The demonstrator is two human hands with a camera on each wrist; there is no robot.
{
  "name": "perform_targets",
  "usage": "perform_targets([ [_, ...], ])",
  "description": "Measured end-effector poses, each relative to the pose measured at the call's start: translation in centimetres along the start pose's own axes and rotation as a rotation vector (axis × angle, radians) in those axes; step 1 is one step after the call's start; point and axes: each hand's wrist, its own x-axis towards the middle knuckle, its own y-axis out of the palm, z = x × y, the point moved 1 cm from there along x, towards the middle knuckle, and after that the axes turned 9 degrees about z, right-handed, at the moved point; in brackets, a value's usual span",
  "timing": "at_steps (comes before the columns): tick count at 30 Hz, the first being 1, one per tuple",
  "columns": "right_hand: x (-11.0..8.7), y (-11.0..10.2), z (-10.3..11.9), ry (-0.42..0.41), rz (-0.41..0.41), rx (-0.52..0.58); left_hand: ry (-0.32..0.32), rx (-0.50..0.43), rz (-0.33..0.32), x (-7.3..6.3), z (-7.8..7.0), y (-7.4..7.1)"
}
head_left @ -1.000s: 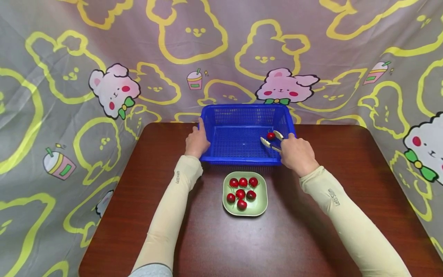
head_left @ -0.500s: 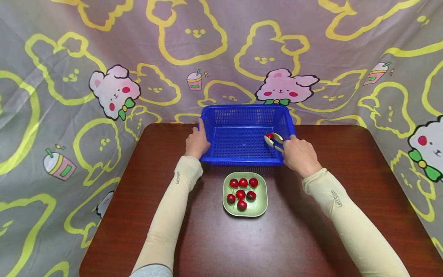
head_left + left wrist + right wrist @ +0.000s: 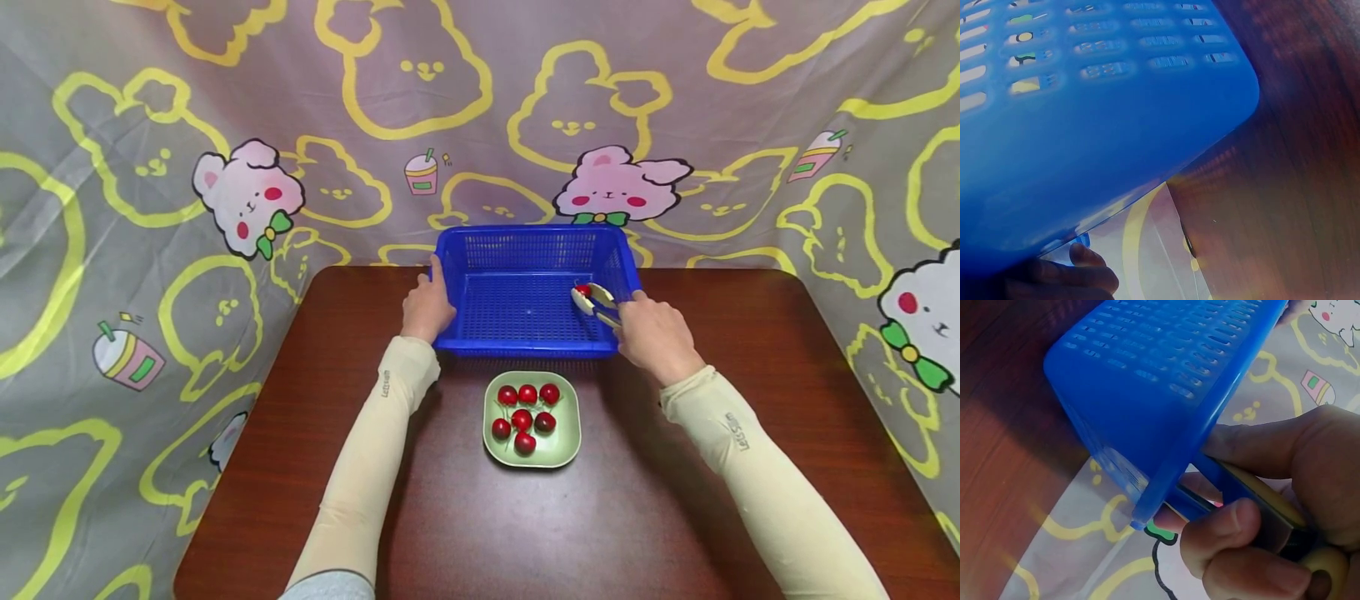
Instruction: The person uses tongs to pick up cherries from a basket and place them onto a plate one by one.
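At the left side of a blue plastic basket (image 3: 502, 312), my left hand (image 3: 427, 308) grips the rim; in the left wrist view its fingers (image 3: 1091, 275) show beside the rim. My right hand (image 3: 658, 340) holds tongs (image 3: 582, 302) with pale scalloped tips, reaching over the basket's right side. Between those tips is a red cherry (image 3: 583, 291), inside the basket near its right wall. The right wrist view shows fingers and thumb curled round the tongs' handle (image 3: 1266, 509), right at the rim. Several cherries (image 3: 521, 420) with stems lie in a light green square dish (image 3: 568, 450).
The basket stands near the far edge of a dark brown wooden table (image 3: 300, 433), with the green dish just in front of it. A grey curtain (image 3: 495, 92) with yellow bear outlines hangs close behind and along both sides.
The tongs' tips, spread around the cherry one second ago, have come together on it. My right hand has moved slightly right. The left hand and the dish have stayed in place.
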Motion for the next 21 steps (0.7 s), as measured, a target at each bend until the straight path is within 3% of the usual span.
perform_targets([
  [15, -0.9, 0.1, -1.4, -0.040, -0.054, 0.189, 0.001, 0.003, 0.005, 0.1, 0.0, 0.0],
  [21, -1.6, -0.4, -1.2, -0.089, -0.017, 0.333, 0.004, 0.002, 0.002, 0.1, 0.1, 0.0],
])
